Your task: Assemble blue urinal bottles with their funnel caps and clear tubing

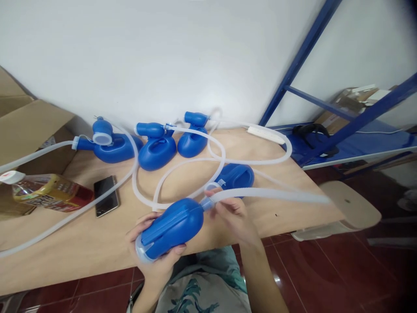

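Note:
My left hand (158,267) is wrapped round a blue plastic urinal funnel (177,226), which has a translucent rim at its lower left end. My right hand (234,217) pinches a white corrugated tube (270,194) close to the translucent connector (206,203) at the funnel's narrow end. Whether the connector is fully seated there, I cannot tell. Behind my right hand lies a blue urinal bottle (243,173), partly hidden, with a small translucent cap beside it.
Along the wall stand three more blue urinal bottles (158,152) with funnels and looping tubes (224,152). A phone (107,195), a drink bottle (54,191) and a cardboard box (32,126) are at left. A stool (348,202) and blue metal frame (302,56) stand right.

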A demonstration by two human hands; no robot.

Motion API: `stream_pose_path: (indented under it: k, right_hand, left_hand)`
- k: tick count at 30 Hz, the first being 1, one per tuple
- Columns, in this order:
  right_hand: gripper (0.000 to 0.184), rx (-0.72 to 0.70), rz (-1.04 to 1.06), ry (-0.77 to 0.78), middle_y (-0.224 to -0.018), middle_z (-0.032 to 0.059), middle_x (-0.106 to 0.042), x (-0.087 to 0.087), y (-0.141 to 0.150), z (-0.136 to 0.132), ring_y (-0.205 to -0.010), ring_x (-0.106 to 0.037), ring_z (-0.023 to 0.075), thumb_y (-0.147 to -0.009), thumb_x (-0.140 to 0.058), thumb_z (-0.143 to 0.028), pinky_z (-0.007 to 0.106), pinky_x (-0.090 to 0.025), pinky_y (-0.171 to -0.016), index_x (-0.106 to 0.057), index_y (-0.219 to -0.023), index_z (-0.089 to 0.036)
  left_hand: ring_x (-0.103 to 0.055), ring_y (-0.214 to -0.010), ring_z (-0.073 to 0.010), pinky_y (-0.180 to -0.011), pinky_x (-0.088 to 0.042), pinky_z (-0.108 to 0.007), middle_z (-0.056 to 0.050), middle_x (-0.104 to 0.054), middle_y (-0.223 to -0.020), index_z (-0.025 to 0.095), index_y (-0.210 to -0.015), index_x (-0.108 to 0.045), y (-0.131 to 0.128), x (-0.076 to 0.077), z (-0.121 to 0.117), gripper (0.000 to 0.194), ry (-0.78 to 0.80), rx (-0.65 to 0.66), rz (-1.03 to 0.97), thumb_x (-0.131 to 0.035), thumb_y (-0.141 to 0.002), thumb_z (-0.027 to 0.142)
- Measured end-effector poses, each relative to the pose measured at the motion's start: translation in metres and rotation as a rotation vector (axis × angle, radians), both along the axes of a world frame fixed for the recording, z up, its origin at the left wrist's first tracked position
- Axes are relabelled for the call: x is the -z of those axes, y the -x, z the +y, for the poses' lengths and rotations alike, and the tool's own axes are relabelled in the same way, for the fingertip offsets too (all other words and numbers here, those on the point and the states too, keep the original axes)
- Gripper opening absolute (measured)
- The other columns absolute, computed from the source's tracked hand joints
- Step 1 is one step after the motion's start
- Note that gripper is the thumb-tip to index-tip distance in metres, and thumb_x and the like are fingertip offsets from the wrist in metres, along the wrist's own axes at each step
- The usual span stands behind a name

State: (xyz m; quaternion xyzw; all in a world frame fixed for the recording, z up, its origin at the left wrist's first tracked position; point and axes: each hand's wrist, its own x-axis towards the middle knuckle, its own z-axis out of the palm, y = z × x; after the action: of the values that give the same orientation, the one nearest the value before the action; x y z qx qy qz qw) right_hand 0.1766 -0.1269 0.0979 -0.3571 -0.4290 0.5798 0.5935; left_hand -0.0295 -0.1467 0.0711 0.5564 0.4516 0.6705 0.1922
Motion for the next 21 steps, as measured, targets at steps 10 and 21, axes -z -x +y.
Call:
stream_pose_path:
  k: [10, 21]
  right_hand:
    - [0.032, 0.091, -0.072, -0.016, -0.080, 0.0022, -0.063, 0.004, 0.002, -0.002, -0.071, -0.055, 0.0158, -0.079, -0.084, -0.058, 0.030, -0.054, -0.063, -0.086, -0.091, -0.028]
    - [0.037, -0.009, -0.090, 0.090, -0.094, 0.0038, -0.074, -0.003, 0.000, -0.011, -0.092, -0.068, 0.0211, -0.083, -0.084, -0.053, 0.036, -0.060, -0.084, -0.083, -0.112, -0.029]
  left_hand:
    - [-0.070, -0.094, -0.0303, -0.087, -0.059, -0.053, -0.008, -0.065, -0.106, 0.028, -0.113, -0.051, -0.001, -0.004, -0.006, 0.067, 0.053, -0.013, 0.066, -0.089, -0.070, 0.062]
    - [-0.074, -0.081, -0.0265, -0.065, -0.064, -0.044, -0.001, -0.069, -0.105, 0.031, -0.103, -0.055, 0.041, 0.024, -0.003, 0.074, -0.123, -0.020, 0.251, -0.101, -0.048, 0.049]
